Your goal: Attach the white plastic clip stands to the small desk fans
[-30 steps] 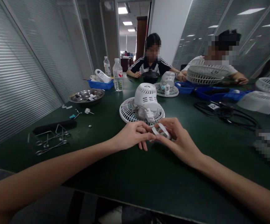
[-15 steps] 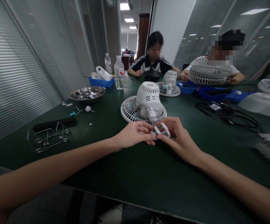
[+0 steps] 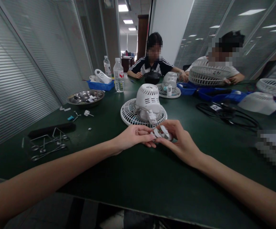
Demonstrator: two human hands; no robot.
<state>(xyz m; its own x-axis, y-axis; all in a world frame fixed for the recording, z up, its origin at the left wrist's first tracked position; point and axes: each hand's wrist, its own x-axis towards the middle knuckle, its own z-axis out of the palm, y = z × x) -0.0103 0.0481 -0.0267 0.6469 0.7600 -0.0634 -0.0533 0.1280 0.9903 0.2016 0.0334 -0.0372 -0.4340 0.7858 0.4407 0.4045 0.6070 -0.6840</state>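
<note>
Between my two hands is a small white plastic part (image 3: pixel 163 133) with curved, rib-like sides; its exact kind is unclear. My left hand (image 3: pixel 138 135) pinches its left end between thumb and fingers. Around its right side close the thumb and fingers of my right hand (image 3: pixel 176 136). Just beyond my fingertips a white fan motor housing (image 3: pixel 148 100) stands on a round white fan grille (image 3: pixel 128 114), which lies flat on the dark green table (image 3: pixel 138 178).
To the left lie bent metal wire stands (image 3: pixel 48 144), a black bar (image 3: pixel 53 128) and a metal bowl (image 3: pixel 86 97) of small parts. Water bottles (image 3: pixel 118 76) stand behind. Black cable (image 3: pixel 225 116) coils at right. Two people sit opposite, near another fan assembly (image 3: pixel 170 84).
The white part has turned slightly in my fingers, showing more of its ribbed side. The whole view has shifted a little, so the table things appear further left.
</note>
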